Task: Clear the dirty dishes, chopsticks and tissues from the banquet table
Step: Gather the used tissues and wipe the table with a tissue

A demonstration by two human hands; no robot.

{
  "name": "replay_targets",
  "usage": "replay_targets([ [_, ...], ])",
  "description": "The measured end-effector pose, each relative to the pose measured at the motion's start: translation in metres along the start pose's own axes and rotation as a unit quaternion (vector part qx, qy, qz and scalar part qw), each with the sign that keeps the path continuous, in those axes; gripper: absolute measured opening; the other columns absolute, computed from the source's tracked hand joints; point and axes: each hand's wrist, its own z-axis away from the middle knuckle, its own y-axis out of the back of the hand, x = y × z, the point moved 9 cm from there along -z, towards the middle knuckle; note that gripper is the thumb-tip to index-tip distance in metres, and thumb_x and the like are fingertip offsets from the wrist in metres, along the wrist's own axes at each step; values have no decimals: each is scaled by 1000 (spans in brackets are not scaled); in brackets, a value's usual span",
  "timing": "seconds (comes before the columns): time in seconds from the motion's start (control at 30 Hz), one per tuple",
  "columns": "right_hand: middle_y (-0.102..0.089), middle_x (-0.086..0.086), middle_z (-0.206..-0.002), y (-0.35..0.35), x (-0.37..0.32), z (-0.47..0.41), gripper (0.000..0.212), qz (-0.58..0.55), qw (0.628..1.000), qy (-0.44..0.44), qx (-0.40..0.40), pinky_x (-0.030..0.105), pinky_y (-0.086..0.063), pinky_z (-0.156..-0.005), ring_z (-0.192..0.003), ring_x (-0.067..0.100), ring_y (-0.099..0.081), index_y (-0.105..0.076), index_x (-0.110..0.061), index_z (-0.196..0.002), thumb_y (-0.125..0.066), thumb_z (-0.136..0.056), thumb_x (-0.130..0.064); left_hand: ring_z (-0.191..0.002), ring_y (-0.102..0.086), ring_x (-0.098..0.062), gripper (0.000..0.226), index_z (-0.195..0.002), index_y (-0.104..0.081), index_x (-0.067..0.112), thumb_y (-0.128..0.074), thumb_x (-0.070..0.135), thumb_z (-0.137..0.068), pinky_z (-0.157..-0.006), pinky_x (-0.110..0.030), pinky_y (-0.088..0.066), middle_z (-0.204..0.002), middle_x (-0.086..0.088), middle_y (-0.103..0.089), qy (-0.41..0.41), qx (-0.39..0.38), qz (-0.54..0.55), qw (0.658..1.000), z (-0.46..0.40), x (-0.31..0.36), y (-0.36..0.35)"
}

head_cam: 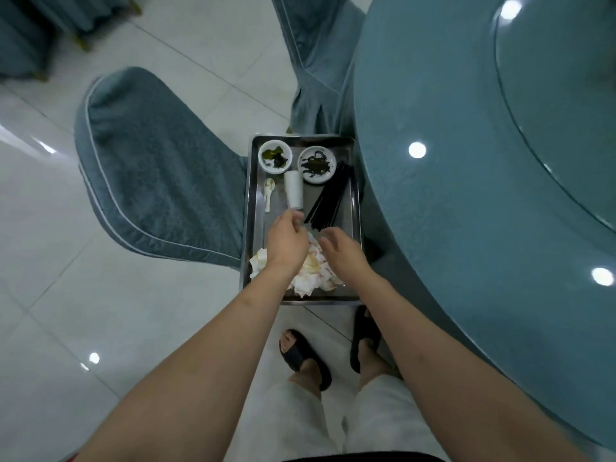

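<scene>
Hands hang loose and apart over my metal tray (255, 208), my left hand (287, 241) and right hand (340, 251) holding nothing above the crumpled tissues (311, 278), with black chopsticks (330, 198), a white cup (293, 189), a spoon (268, 194) and two dirty dishes (275, 156) beyond them.

Blue-covered chair (160, 168) on pale tiled floor (66, 295), black sandals (305, 358) below

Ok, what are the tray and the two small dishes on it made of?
The tray looks like stainless steel: grey, shiny, with a rolled rim. The two small dishes look like glazed white ceramic, smooth and glossy, though melamine can't be ruled out.
</scene>
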Motion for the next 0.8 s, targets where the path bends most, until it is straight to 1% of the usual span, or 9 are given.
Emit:
replay_targets([
  [0.1, -66, 6, -128, 35, -10, 18, 39, -14, 999, -2, 30, 38, -51, -94, -113, 21, -62, -56, -17, -138, -47, -107, -38, -104, -60, -16, 29, -122, -61, 16, -47, 5, -99, -87, -26, -45, -120, -4, -63, -19, -10, -7, 1000, 9, 39, -1],
  [0.17, -67, 5, -124, 60, -17, 28, 38, -15, 998, 3, 53, 37, -51, -91, -110, 22, -63, -58, -16, -136, -47, -107, -38, -102, -57, -13, 31, -125, -61, 15, -46, 6, -100, -84, -24, -42, -119, -1, -63, -37, -13, -14, 999, 14, 67, -1],
  [0.23, -67, 5, -122, 85, -23, 34, 36, -21, 997, 11, 79, 36, -50, -90, -108, 21, -63, -58, -16, -134, -46, -108, -38, -102, -58, -14, 31, -126, -61, 14, -46, 6, -100, -85, -26, -45, -117, -1, -63, -52, -14, -13, 998, 19, 93, -3],
  [0.33, -67, 4, -116, 129, -25, 42, 34, -38, 993, 10, 114, 35, -50, -89, -106, 22, -63, -60, -14, -131, -46, -108, -35, -105, -62, -21, 30, -122, -64, 12, -46, 5, -98, -91, -32, -49, -114, -6, -68, -82, -12, -26, 996, 24, 131, -16],
  [0.4, -65, 2, -111, 157, -23, 45, 33, -69, 988, 1, 138, 40, -53, -91, -103, 24, -64, -61, -14, -129, -47, -107, -35, -104, -62, -22, 30, -119, -65, 11, -47, 3, -96, -92, -33, -49, -110, -7, -69, -97, -17, -28, 995, 26, 152, -27],
  [0.53, -70, 6, -106, 222, -7, 49, 27, -109, 974, -7, 198, 49, -54, -91, -94, 28, -68, -65, -16, -120, -52, -104, -33, -108, -64, -28, 29, -114, -67, 8, -47, 2, -94, -97, -39, -50, -112, -11, -70, -138, -31, -24, 990, 30, 197, -65],
  [0.6, -72, 3, -98, 259, 8, 53, 25, -123, 966, -12, 225, 51, -56, -89, -91, 26, -69, -65, -19, -117, -54, -102, -35, -108, -64, -28, 30, -115, -67, 7, -48, 1, -94, -98, -36, -49, -113, -12, -71, -160, -42, -29, 986, 32, 225, -91],
  [0.67, -71, 0, -90, 293, 25, 57, 24, -133, 959, -13, 252, 53, -57, -87, -89, 24, -70, -65, -23, -114, -55, -98, -37, -107, -65, -28, 29, -115, -67, 7, -47, 0, -94, -94, -32, -46, -112, -12, -70, -173, -54, -31, 983, 34, 249, -119],
  [0.8, -73, 6, -93, 355, 65, 74, 24, -130, 945, -23, 299, 51, -57, -85, -85, 27, -70, -66, -22, -114, -55, -97, -37, -107, -64, -28, 30, -115, -67, 6, -47, -1, -93, -92, -28, -44, -113, -13, -70, -195, -80, -36, 977, 44, 293, -179],
])
